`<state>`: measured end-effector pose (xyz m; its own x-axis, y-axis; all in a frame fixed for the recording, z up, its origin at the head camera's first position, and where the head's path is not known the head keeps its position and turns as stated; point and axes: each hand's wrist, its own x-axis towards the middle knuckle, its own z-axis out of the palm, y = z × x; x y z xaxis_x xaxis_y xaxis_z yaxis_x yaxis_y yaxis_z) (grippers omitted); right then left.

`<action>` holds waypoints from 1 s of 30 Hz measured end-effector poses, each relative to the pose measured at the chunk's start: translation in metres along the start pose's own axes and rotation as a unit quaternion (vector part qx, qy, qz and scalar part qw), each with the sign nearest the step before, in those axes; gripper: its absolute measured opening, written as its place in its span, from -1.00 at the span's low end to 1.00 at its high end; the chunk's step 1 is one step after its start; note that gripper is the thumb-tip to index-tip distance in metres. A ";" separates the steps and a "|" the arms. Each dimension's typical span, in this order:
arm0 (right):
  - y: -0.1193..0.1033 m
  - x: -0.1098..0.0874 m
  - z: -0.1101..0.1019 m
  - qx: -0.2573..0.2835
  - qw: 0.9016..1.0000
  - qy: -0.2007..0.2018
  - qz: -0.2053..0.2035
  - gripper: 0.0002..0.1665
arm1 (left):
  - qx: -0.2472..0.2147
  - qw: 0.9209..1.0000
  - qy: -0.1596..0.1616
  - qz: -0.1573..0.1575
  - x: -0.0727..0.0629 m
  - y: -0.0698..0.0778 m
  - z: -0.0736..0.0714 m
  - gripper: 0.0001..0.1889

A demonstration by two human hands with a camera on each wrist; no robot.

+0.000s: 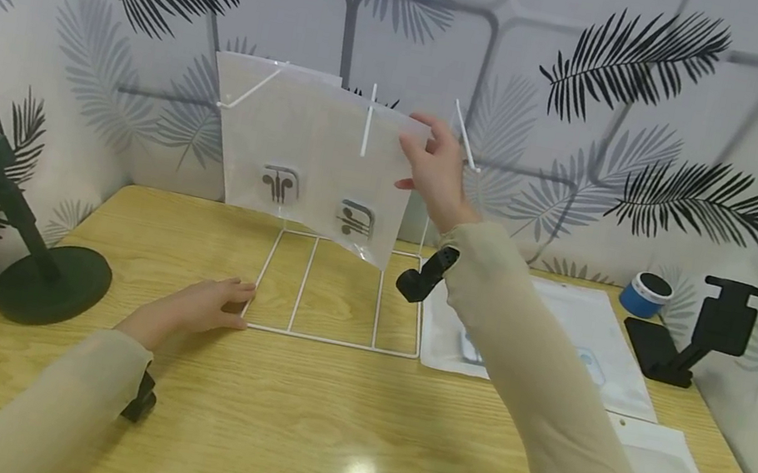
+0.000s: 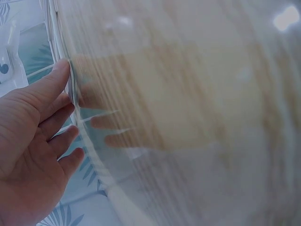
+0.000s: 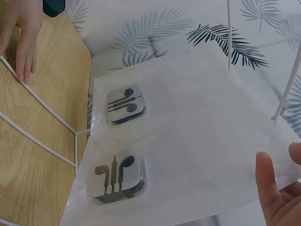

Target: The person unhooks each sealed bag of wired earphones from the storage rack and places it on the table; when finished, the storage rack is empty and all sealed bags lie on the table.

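At the back of the table, a white wire rack [image 1: 337,342] carries hooks along its top. A translucent plastic bag [image 1: 334,148] hangs slanted there, overlapping the hooks, with another bag's edge behind it. Flat square earphone cases [image 1: 355,220] show through the plastic, and earphones [image 3: 121,172] are visible inside them. My right hand [image 1: 439,171] pinches the bag's upper right corner, close beside the right hook [image 1: 467,135]. Low on the left, my left hand [image 1: 202,308] rests on the table, its extended fingers touching the left side of the rack's base.
More white bags [image 1: 662,464] lie on the right side of the table. Behind them stand a blue round container [image 1: 645,297] and a black phone stand [image 1: 723,323]. A dark green lamp [image 1: 54,285] is at the left. Leaf-patterned wall covering rises behind the table.
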<state>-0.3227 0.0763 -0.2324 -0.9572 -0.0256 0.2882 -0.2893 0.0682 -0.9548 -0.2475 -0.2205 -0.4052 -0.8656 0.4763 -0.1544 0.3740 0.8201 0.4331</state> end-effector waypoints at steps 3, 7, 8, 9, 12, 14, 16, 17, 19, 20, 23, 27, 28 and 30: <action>-0.002 0.000 0.001 0.002 1.000 0.007 -0.001 -0.58 | 0.003 1.000 -0.001 0.001 0.000 0.000 0.000 -0.34; -0.004 0.000 0.001 0.004 1.000 0.011 -0.003 -0.62 | 0.005 1.000 -0.002 0.002 0.000 0.001 -0.001 -0.35; -0.005 0.000 0.001 0.005 1.000 0.012 -0.002 -0.63 | 0.005 1.000 -0.002 0.002 0.000 0.001 -0.001 -0.35; -0.005 0.000 0.001 0.006 1.000 0.014 -0.002 -0.64 | 0.005 1.000 -0.002 0.003 0.000 0.001 -0.001 -0.35; -0.007 0.000 0.002 0.006 1.000 0.017 0.000 -0.66 | 0.005 1.000 -0.002 0.004 0.000 0.001 -0.001 -0.35; -0.009 -0.001 0.003 0.009 1.000 0.018 0.003 -0.67 | 0.005 1.000 -0.001 0.004 0.000 0.002 -0.002 -0.35; -0.010 -0.001 0.003 0.010 1.000 0.020 0.003 -0.67 | 0.004 1.000 -0.001 0.005 -0.001 0.002 -0.002 -0.35; -0.011 -0.002 0.003 0.010 1.000 0.021 0.004 -0.67 | 0.002 1.000 -0.001 0.004 -0.001 0.003 -0.002 -0.35; -0.012 -0.003 0.004 0.011 1.000 0.024 0.005 -0.67 | -0.001 1.000 -0.001 0.004 -0.002 0.004 -0.002 -0.35; -0.012 -0.003 0.004 0.011 1.000 0.025 0.004 -0.67 | -0.002 1.000 -0.001 0.004 -0.002 0.004 -0.003 -0.35; -0.013 -0.006 0.005 0.005 1.000 0.026 -0.002 -0.67 | -0.006 1.000 -0.001 0.003 -0.003 0.005 -0.003 -0.35; -0.013 -0.012 0.004 0.010 1.000 0.023 -0.012 -0.66 | -0.006 1.000 -0.001 0.007 -0.003 0.005 -0.002 -0.36; -0.013 -0.013 0.004 0.013 1.000 0.023 -0.014 -0.66 | -0.006 1.000 -0.001 0.008 -0.003 0.005 -0.002 -0.36; -0.013 -0.015 0.003 0.018 0.999 0.023 -0.016 -0.66 | -0.004 1.000 0.000 0.009 -0.003 0.005 -0.002 -0.36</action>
<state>-0.3042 0.0729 -0.2248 -0.9472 0.0187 0.3200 -0.3193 0.0315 -0.9471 -0.2441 -0.2186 -0.4011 -0.8583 0.4916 -0.1472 0.3871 0.8086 0.4431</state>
